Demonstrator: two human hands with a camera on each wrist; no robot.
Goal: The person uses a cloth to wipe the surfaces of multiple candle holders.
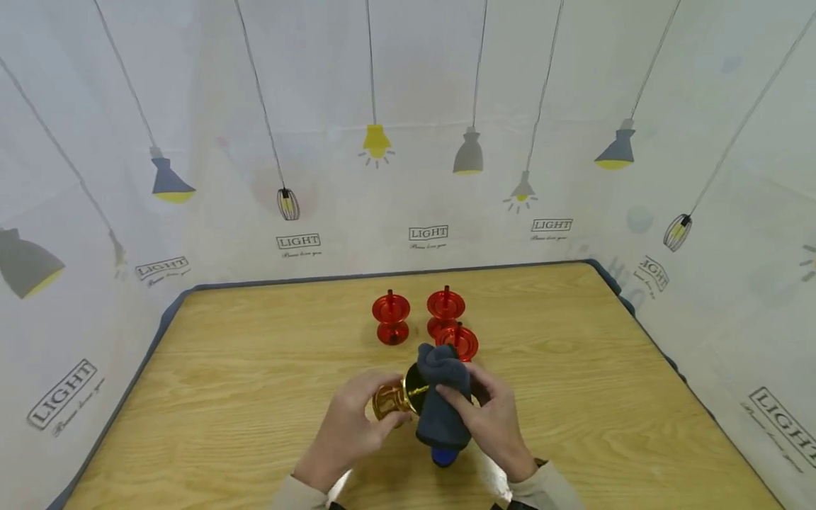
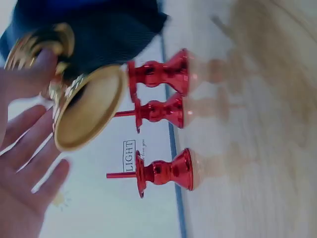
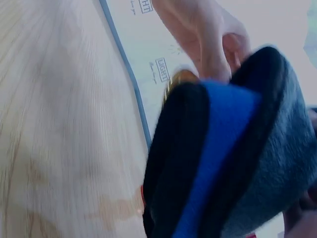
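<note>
A shiny gold candle holder lies tilted on its side in the air above the table. My left hand grips it by the stem, thumb and fingers on opposite sides; its flared gold base shows in the left wrist view. My right hand holds a folded dark grey cloth against the holder's dish, which the cloth partly hides. A blue layer shows between the cloth's folds in the right wrist view. Just beyond the cloth stands a red candle holder with a spike.
Two more red spiked candle holders, one at the left and one at the right, stand farther back on the glossy wooden table. A white curtain printed with lamps surrounds the table's back and sides.
</note>
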